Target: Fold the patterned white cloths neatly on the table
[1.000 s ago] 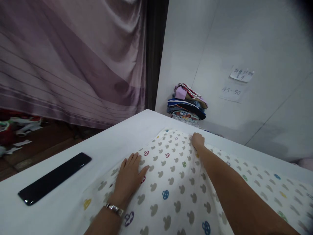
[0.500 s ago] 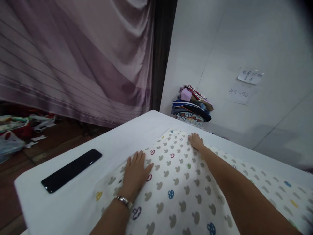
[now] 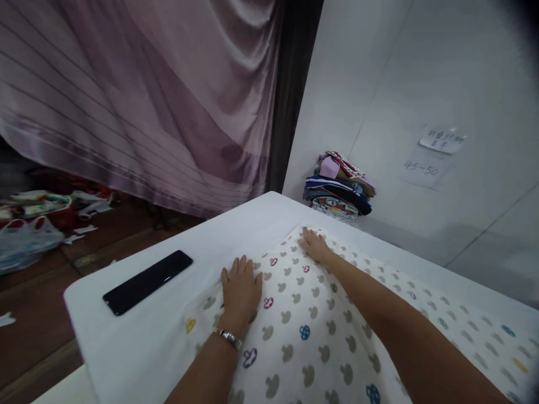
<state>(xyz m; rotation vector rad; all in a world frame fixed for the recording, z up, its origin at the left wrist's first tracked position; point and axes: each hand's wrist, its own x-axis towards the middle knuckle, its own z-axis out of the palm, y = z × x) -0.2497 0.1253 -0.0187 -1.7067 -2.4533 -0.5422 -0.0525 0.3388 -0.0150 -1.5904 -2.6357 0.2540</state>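
Observation:
A white cloth (image 3: pixel 305 306) printed with grey, blue, red and yellow mushroom shapes lies spread over the white table (image 3: pixel 236 224) and runs off to the right. My left hand (image 3: pixel 241 289), with a silver band at its wrist, rests flat on the cloth's left edge, fingers spread. Farther off, near the far corner of the cloth, my right hand (image 3: pixel 315 245) presses down palm first with its fingers stretched out. Neither hand grips the fabric. Close to my forearms the cloth bulges up in a soft fold.
A black phone (image 3: pixel 147 282) lies on the table's left side. Folded clothes (image 3: pixel 339 185) are stacked beyond the far edge, by a white wall with paper notes (image 3: pixel 442 140). A pink curtain (image 3: pixel 181 101) hangs behind. Plastic bags (image 3: pixel 29 241) sit on the floor at left.
My right hand has slid left across the cloth towards its far corner. My left hand stays flat near the left edge. The view has shifted slightly left.

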